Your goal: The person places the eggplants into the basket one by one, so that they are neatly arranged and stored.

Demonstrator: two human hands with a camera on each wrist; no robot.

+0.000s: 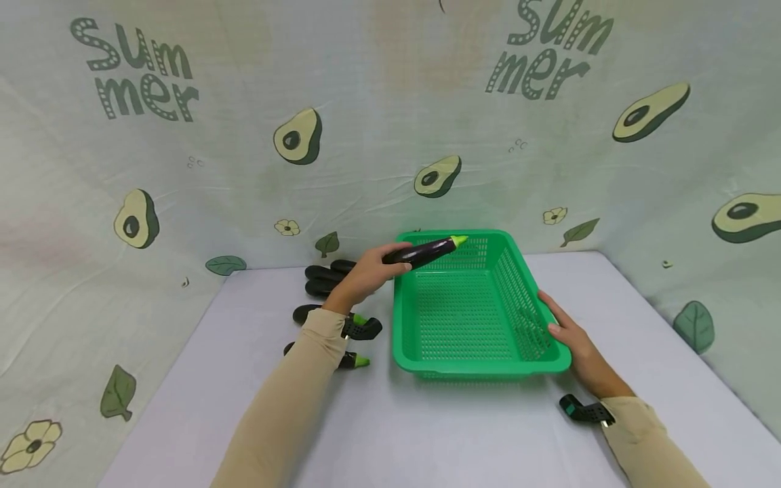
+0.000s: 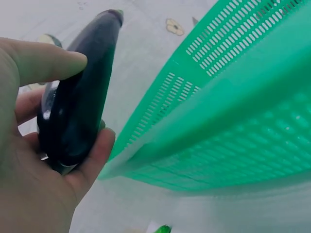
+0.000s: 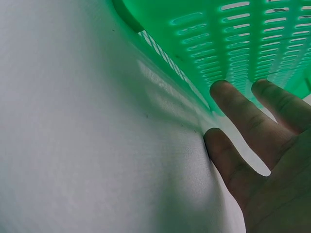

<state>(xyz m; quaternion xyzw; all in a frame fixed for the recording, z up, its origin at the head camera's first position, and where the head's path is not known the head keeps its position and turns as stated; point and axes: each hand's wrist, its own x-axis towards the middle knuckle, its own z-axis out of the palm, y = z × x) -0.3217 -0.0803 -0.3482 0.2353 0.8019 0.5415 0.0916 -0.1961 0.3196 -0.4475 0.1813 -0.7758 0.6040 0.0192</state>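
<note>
My left hand (image 1: 366, 274) grips a dark purple eggplant (image 1: 421, 254) with a bright green stem end, holding it over the left rim of a green plastic basket (image 1: 451, 368). In the left wrist view, thumb and fingers wrap the eggplant (image 2: 80, 92) beside the slotted basket wall (image 2: 160, 150). At the basket's right side, my right hand (image 1: 576, 346) holds the rim, thumb over the edge and fingers outside. The right wrist view shows those fingers (image 3: 252, 121) extended against the outer wall (image 3: 194, 43); the thumb is hidden there. Nothing lies inside the basket.
Several more eggplants (image 1: 320, 288) lie on the white-covered table (image 1: 201, 407) left of the basket, partly hidden by my left arm. Another eggplant's green stem end (image 1: 363, 361) shows beyond my sleeve. Behind the table hangs a printed cloth (image 1: 366, 183) with avocados and leaves.
</note>
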